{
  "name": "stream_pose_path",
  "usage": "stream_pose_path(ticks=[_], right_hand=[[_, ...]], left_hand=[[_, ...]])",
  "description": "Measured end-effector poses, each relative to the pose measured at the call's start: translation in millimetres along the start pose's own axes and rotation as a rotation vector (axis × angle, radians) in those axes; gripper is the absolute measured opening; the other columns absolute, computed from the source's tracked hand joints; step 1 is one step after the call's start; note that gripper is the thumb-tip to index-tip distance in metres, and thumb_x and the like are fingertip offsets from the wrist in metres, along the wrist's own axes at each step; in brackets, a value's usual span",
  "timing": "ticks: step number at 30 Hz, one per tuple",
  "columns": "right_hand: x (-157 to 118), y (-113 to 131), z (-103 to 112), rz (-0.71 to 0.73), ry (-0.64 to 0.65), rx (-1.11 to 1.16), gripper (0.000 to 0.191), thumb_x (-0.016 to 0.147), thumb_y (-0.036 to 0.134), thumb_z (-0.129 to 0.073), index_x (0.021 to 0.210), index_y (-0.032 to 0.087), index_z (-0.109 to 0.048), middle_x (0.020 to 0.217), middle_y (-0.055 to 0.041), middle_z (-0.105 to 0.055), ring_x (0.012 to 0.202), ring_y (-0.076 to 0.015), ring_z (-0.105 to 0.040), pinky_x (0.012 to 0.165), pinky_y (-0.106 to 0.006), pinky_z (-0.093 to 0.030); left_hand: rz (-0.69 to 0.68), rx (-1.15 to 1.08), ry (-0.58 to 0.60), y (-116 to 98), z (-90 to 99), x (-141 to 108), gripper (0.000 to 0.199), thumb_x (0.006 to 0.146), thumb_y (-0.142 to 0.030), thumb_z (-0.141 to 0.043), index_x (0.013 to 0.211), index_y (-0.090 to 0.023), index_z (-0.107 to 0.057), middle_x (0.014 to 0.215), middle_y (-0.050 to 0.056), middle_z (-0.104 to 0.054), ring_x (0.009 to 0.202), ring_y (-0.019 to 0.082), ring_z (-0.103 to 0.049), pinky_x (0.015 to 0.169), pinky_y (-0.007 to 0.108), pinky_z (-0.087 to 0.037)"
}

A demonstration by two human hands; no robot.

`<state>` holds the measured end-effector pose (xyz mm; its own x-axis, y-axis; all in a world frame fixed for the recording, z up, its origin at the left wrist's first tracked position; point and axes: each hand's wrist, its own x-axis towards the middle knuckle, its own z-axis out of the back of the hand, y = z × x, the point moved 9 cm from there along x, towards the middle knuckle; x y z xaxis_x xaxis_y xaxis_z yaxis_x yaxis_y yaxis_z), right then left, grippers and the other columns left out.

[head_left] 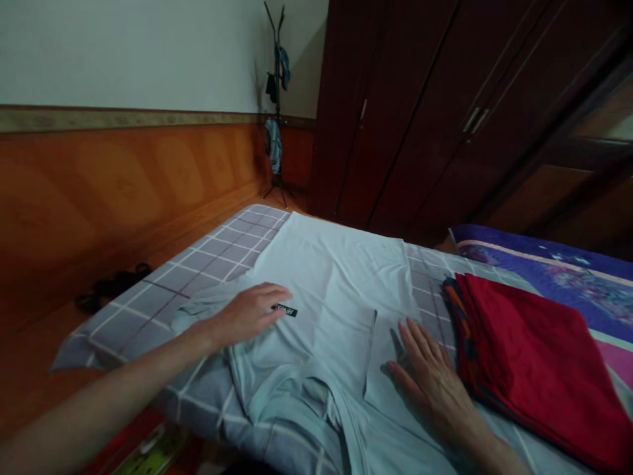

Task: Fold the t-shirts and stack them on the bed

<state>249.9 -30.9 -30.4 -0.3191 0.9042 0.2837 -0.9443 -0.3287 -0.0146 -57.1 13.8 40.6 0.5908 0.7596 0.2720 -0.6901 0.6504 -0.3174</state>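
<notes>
A pale grey-blue T-shirt (341,284) lies spread on the checked bed sheet, its neckline towards me and its hem at the far side. My left hand (254,310) is at the shirt's left side, fingers and thumb extended beside a small black label (285,309) with light lettering. Over the right side of the shirt is my right hand (430,373), open, its fingers stretched forward and the thumb apart. Nothing shows in either hand. A few soft wrinkles run across the shirt, and the left sleeve is partly behind my left forearm.
Right of the shirt, a folded stack of red and dark clothes (529,356) lies on the grey checked sheet (198,274). Beyond it is purple floral bedding (548,257). A coat rack (277,99) stands in the corner beside the dark wardrobe (420,112). Dark items (113,285) lie on the floor.
</notes>
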Motion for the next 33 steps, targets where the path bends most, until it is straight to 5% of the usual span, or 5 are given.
stream_pose_path(ticks=[4, 8, 19, 27, 33], right_hand=[[13, 33, 7, 0.132, -0.068, 0.015, 0.063, 0.092, 0.054, -0.036, 0.138, 0.012, -0.04, 0.143, -0.0172, -0.04, 0.135, -0.0345, -0.029, 0.101, -0.055, -0.038], [42, 93, 28, 0.311, -0.069, 0.121, 0.06, 0.092, 0.053, -0.039, 0.139, 0.016, -0.04, 0.147, -0.0161, -0.034, 0.137, -0.0326, -0.026, 0.103, -0.053, -0.036], [77, 294, 35, 0.767, 0.531, 0.601, 0.07, 0.089, 0.052, -0.048, 0.141, 0.007, -0.036, 0.147, -0.0233, -0.03, 0.137, -0.0369, -0.024, 0.111, -0.055, -0.019], [86, 311, 29, 0.731, 0.549, 0.692, 0.062, 0.083, 0.036, -0.059, 0.137, 0.009, -0.041, 0.142, -0.023, -0.036, 0.129, -0.0356, -0.036, 0.105, -0.048, -0.032], [101, 318, 15, 0.667, 0.548, 0.736, 0.074, 0.079, 0.046, -0.062, 0.14, 0.011, -0.037, 0.149, -0.0228, -0.024, 0.135, -0.0401, -0.022, 0.106, -0.053, -0.027]], left_hand=[[0.414, 0.091, -0.11, 112, 35.7, -52, 0.036, 0.087, -0.035, -0.044, 0.112, -0.017, -0.063, 0.113, 0.009, -0.065, 0.105, 0.025, -0.059, 0.093, 0.038, -0.044], [0.646, 0.137, -0.12, 167, 44.0, -112, 0.044, 0.08, -0.046, -0.05, 0.108, -0.015, -0.063, 0.11, 0.013, -0.065, 0.101, 0.029, -0.06, 0.09, 0.04, -0.045], [0.838, -0.19, -0.329, 179, 54.5, -156, 0.036, 0.083, -0.049, -0.039, 0.076, -0.018, -0.055, 0.07, 0.003, -0.064, 0.064, 0.019, -0.06, 0.06, 0.028, -0.047], [0.685, -0.138, 0.076, 151, 36.3, -143, 0.025, 0.068, -0.029, -0.055, 0.09, -0.018, -0.062, 0.083, 0.001, -0.064, 0.075, 0.018, -0.058, 0.068, 0.026, -0.044], [0.621, -0.007, -0.257, 130, 75.7, -119, 0.021, 0.072, -0.02, -0.042, 0.086, -0.018, -0.057, 0.088, 0.003, -0.064, 0.081, 0.019, -0.059, 0.073, 0.028, -0.045]])
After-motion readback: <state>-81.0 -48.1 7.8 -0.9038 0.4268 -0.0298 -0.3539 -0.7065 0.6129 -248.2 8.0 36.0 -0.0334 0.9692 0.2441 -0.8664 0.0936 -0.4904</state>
